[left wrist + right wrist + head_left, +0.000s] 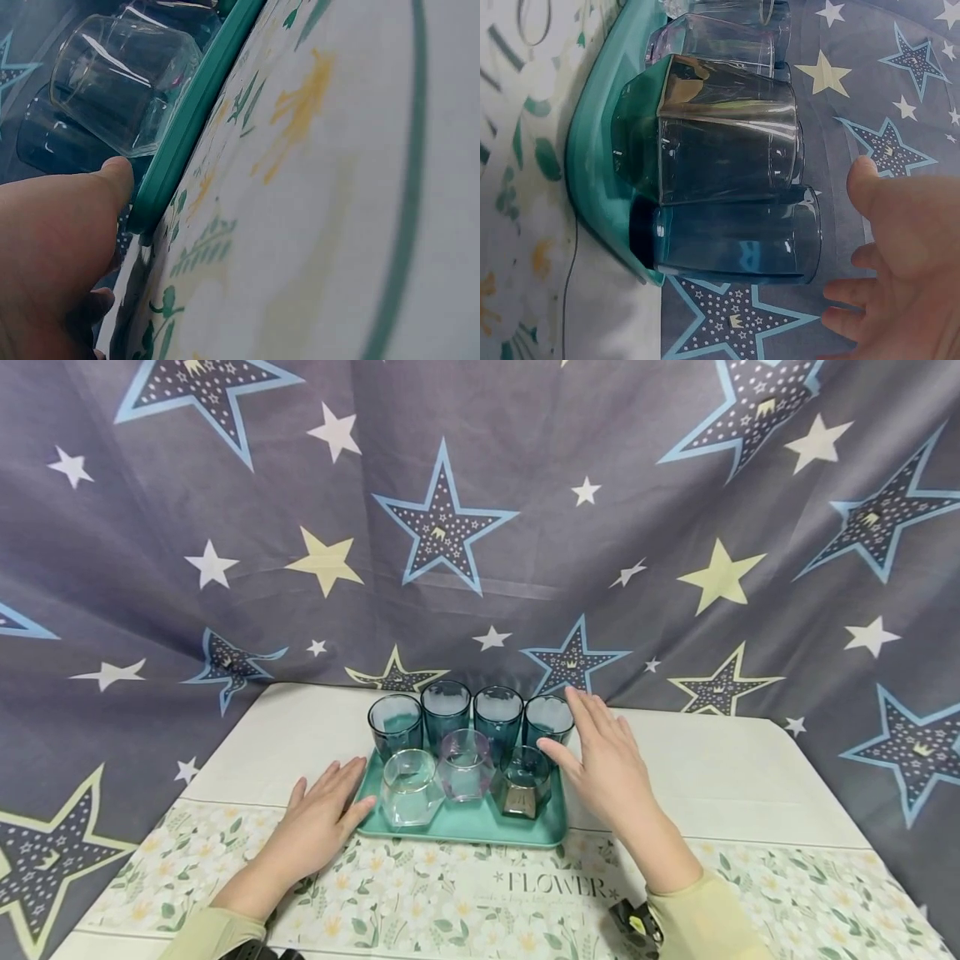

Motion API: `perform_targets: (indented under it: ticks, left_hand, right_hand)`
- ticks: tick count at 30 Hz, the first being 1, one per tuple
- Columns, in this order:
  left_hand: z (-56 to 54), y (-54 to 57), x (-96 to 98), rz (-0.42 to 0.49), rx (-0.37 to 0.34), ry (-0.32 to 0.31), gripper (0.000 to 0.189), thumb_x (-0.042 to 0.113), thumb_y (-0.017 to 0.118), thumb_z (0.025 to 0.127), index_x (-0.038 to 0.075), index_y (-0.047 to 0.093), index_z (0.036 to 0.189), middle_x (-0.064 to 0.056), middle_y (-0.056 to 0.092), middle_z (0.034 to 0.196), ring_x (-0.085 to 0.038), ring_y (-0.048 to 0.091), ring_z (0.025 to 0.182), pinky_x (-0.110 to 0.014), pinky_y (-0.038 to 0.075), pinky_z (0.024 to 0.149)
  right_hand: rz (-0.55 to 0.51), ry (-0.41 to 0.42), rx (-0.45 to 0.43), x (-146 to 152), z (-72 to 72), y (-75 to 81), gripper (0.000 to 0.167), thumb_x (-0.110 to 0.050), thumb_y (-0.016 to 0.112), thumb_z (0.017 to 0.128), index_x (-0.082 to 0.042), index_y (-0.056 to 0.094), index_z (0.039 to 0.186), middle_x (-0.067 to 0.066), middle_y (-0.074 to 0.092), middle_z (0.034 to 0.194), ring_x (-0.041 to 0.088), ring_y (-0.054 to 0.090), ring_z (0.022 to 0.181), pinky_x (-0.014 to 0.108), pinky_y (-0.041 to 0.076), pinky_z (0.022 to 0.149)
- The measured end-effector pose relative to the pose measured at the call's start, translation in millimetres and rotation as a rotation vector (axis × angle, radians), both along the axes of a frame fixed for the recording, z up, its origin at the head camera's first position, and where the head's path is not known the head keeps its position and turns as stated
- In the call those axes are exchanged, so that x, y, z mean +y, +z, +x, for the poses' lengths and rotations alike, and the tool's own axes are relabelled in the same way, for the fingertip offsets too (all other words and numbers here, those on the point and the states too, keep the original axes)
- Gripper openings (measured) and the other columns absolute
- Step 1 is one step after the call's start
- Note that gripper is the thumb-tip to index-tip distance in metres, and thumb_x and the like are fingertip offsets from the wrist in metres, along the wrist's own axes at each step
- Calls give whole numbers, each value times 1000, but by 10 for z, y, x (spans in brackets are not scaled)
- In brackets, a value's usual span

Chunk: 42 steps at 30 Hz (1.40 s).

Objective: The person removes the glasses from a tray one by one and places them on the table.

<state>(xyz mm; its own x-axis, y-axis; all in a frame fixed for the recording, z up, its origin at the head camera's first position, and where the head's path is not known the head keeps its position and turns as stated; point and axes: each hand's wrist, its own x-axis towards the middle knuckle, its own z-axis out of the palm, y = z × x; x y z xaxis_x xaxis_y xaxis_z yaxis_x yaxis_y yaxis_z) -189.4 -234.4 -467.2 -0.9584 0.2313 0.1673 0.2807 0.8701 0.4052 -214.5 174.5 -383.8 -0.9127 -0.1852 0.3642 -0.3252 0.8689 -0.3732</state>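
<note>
A teal tray [465, 837] carries two rows of drinking glasses. Several blue glasses [446, 718] make up the back row. In front stand a clear faceted glass [411, 802], a pinkish one [465, 777] and a smoky brown one [521, 795]. My left hand [318, 818] lies at the tray's left edge, its fingers extended and the thumb over the rim; the left wrist view has the thumb [116, 180] close by the clear glass. Beside the rightmost blue glass [735, 236], my right hand [609, 768] is raised with fingers spread and nothing in it.
The table has a white cover with a flower-printed band [420, 893] along the front, lettered "FLOWER". Behind it hangs a grey curtain [540, 552] with stars, close to the back row of glasses. A dark wrist strap [637, 922] shows by the right sleeve.
</note>
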Motion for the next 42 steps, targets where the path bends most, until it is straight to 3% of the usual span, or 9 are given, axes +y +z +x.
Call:
perform_targets:
  ticks: [8, 15, 25, 42]
  left_hand:
    - [14, -24, -6, 27, -22, -7, 73, 50, 51, 117, 1, 38, 171, -22, 43, 172, -51, 31, 161, -81, 7, 125]
    - [25, -33, 17, 39, -24, -29, 71, 48, 51, 117, 1, 40, 170, -21, 46, 170, -50, 33, 160, -78, 8, 127]
    - [4, -103, 3, 27, -6, -30, 68, 45, 52, 118, 3, 41, 170, -24, 46, 168, -49, 34, 160, -76, 8, 128]
    - [14, -92, 0, 16, 0, -32, 62, 31, 59, 116, 1, 44, 168, -23, 47, 168, -49, 35, 159, -76, 9, 127]
  right_hand:
    - [-49, 19, -18, -52, -58, -26, 88, -54, 65, 110, -13, 27, 177, 17, 34, 178, 40, 29, 165, 65, 16, 133]
    - [-83, 14, -71, -55, -106, -22, 87, -58, 62, 111, -16, 26, 178, 17, 33, 178, 46, 33, 161, 66, 28, 129]
    - [-116, 27, -135, -92, -182, -11, 88, -60, 59, 111, -15, 24, 178, 18, 32, 178, 43, 33, 162, 68, 34, 125]
    - [-226, 23, -248, 14, -323, 20, 88, -57, 61, 112, -13, 24, 178, 24, 30, 178, 49, 32, 160, 70, 29, 127]
